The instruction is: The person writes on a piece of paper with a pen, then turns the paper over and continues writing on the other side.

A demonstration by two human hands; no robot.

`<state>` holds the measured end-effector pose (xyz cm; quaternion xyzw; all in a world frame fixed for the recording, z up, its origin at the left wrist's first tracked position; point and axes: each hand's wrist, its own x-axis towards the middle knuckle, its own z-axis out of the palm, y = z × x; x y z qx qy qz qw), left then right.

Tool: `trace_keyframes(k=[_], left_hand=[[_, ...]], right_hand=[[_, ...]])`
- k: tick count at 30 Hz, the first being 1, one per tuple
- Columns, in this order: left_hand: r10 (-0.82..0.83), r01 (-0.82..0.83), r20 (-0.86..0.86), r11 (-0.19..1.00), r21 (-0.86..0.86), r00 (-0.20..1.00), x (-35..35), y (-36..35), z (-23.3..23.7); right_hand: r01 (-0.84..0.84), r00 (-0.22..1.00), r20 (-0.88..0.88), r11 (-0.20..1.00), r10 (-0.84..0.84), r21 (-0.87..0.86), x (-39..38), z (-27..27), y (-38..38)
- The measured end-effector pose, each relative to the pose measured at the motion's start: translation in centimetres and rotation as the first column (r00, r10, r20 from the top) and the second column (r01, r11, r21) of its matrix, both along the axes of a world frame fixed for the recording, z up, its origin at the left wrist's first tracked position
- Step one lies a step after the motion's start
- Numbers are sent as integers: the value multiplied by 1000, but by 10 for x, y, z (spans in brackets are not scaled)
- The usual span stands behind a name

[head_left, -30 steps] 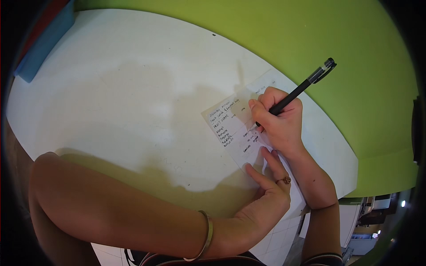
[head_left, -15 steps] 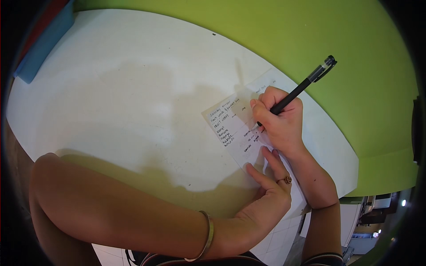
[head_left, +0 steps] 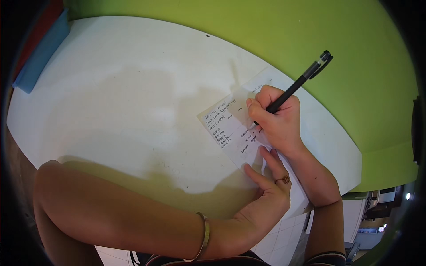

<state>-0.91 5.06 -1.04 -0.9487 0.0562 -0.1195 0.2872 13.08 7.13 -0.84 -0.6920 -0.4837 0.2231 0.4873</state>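
A sheet of paper [head_left: 237, 153] with handwritten black lines lies at an angle near the table's right side. Its left column lists fruit such as mango, banana, papaya and avocado. My right hand [head_left: 284, 117] is closed round a black pen [head_left: 290, 91], whose tip meets the sheet among the small words in the middle. The pen's capped end tilts up to the right. My left hand [head_left: 270, 186], wearing a ring, rests on the sheet's lower edge with thumb and fingers apart. Part of the writing is hidden behind my right hand.
The white table [head_left: 120, 88] has a curved far edge against a green wall [head_left: 346, 26]. A blue object [head_left: 44, 53] beside something red stands at the far left corner. Tiled floor [head_left: 284, 235] shows below the table's near edge.
The view has shifted slightly, so everything sits a little differently in it. The pen stays at the same group of words, and my left hand keeps its place on the sheet.
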Motion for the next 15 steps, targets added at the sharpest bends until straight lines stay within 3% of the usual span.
trace_keyframes(k=[3, 7, 13, 15], left_hand=[[3, -3, -1, 1000, 23, 1000, 0, 1, 0], [-15, 14, 23, 999, 41, 1000, -1, 0, 1], [-29, 29, 52, 1000, -1, 998, -2, -3, 2], [-29, 28, 57, 1000, 6, 998, -1, -2, 1]], right_hand=[[-11, 1000, 10, 1000, 11, 17, 2, -1, 2], [13, 970, -244, 998, 0, 54, 11, 4, 2], [-43, 998, -33, 997, 45, 66, 11, -1, -5], [-43, 996, -71, 997, 47, 57, 12, 1, -5]])
